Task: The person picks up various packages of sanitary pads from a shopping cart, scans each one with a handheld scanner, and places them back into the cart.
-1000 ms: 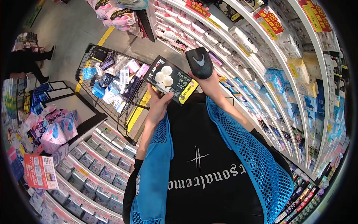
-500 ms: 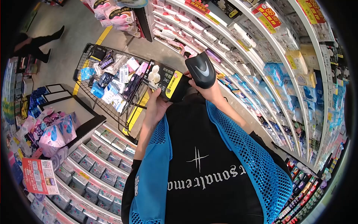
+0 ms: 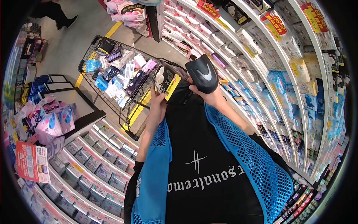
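Note:
My left hand (image 3: 159, 103) is closed on a black and yellow pack of sanitary pads (image 3: 172, 89) marked 240, its printed front seen at a slant. In my right hand (image 3: 209, 98) is a black handheld barcode scanner (image 3: 202, 75), its rounded head upward and its grip mostly hidden by the fingers. The pack and scanner are side by side in front of my chest. Just beyond the pack stands a wire shopping cart (image 3: 82, 59) holding a loose heap of packaged goods (image 3: 118, 72).
Curved-looking shelves of packs (image 3: 276, 80) run along the right. Low shelf rows (image 3: 93, 164) lie at lower left, near a bin of pink and purple packs (image 3: 50, 125) and a red sign (image 3: 31, 162). A person's dark-clad leg (image 3: 59, 16) shows at upper left.
The pad pack has turned, so its front now shows more narrowly. The scanner stays close beside it. My view has shifted slightly, and the walking person has moved toward the upper edge.

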A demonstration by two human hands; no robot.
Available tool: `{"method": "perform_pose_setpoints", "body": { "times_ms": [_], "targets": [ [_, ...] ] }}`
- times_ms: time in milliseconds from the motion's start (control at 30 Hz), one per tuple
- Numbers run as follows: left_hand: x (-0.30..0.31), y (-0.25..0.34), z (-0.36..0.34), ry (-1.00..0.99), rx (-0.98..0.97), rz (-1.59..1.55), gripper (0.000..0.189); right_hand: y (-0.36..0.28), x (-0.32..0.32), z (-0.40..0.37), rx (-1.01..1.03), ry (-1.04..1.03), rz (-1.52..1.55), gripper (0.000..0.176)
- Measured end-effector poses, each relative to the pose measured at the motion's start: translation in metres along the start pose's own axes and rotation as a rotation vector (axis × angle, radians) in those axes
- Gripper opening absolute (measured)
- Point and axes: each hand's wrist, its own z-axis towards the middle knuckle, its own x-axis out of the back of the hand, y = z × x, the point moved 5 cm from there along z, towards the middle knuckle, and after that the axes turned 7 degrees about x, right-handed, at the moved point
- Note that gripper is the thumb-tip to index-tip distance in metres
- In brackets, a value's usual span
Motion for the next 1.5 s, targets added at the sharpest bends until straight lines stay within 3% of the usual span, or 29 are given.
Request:
{"method": "perform_pose_setpoints", "body": {
  "times_ms": [67, 100, 200, 233, 367, 467, 500, 633, 733, 833, 900, 967, 1067, 1100, 1200, 1300, 1367, 1433, 1500],
  "targets": [
    [0.007, 0.001, 0.003, -0.065, -0.144, -0.068, 0.081, -0.002, 0.004, -0.003, -0.158, 0.084, 0.16, 0.028],
    [-0.002, 0.01, 0.002, -0.038, -0.153, -0.05, 0.095, -0.004, 0.004, -0.004, -0.238, 0.127, 0.241, 0.028],
    [-0.041, 0.037, -0.008, 0.136, -0.678, 1.122, 0.11, -0.007, 0.007, -0.005, -0.351, 0.225, 0.425, 0.024],
    [-0.053, 0.039, -0.011, 0.195, -0.82, 1.3, 0.121, -0.011, 0.008, -0.006, -0.437, 0.251, 0.488, 0.025],
    [-0.058, 0.037, 0.002, 0.091, -1.087, 1.153, 0.113, -0.012, 0.012, -0.007, -0.401, 0.338, 0.641, 0.021],
    [-0.065, 0.049, 0.008, 0.04, -0.956, 1.117, 0.105, -0.012, 0.02, -0.006, -0.337, 0.312, 0.581, 0.02],
    [-0.065, 0.052, 0.003, 0.147, -0.808, 1.033, 0.098, -0.015, 0.023, -0.005, -0.341, 0.363, 0.516, 0.021],
    [-0.037, 0.037, 0.009, 0.188, -0.052, 0.005, 0.051, -0.011, 0.023, -0.002, -0.32, 0.379, 0.379, 0.029],
    [-0.034, 0.036, 0.001, 0.118, 0.064, -0.263, 0.051, -0.005, 0.011, -0.009, -0.346, 0.348, 0.398, 0.035],
    [-0.031, 0.032, -0.002, 0.141, 0.014, -0.212, 0.059, -0.008, 0.001, -0.008, -0.356, 0.289, 0.422, 0.037],
    [-0.029, 0.029, -0.007, 0.03, 0.078, -0.28, 0.066, -0.015, -0.005, -0.006, -0.365, 0.234, 0.433, 0.041],
    [-0.028, 0.029, -0.012, -0.029, 0.116, -0.278, 0.077, -0.025, -0.006, 0.002, -0.26, 0.196, 0.37, 0.045],
    [-0.029, 0.03, -0.014, -0.103, 0.047, -0.393, 0.079, -0.032, -0.008, 0.005, -0.159, 0.092, 0.308, 0.052],
    [-0.031, 0.034, -0.019, -0.041, 0.042, -0.326, 0.083, -0.033, -0.009, 0.005, -0.136, 0.055, 0.262, 0.052],
    [-0.029, 0.039, -0.02, -0.124, -0.037, -0.306, 0.076, -0.032, -0.009, 0.003, -0.062, 0.021, 0.153, 0.056],
    [-0.021, 0.035, -0.015, -0.058, 0.046, -0.315, 0.07, -0.034, -0.005, 0.003, 0.034, 0.049, 0.109, 0.06],
    [-0.024, 0.033, -0.009, -0.046, 0.077, -0.358, 0.071, -0.035, -0.001, 0.006, 0.093, 0.052, 0.256, 0.063],
    [-0.029, 0.033, -0.002, -0.006, 0.063, -0.39, 0.074, -0.017, -0.006, -0.003, -0.036, 0.038, 0.467, 0.065],
    [-0.031, 0.039, -0.004, 0.019, 0.071, -0.369, 0.071, -0.005, 0.0, -0.005, 0.017, 0.123, 0.189, 0.061]
  ]
}}
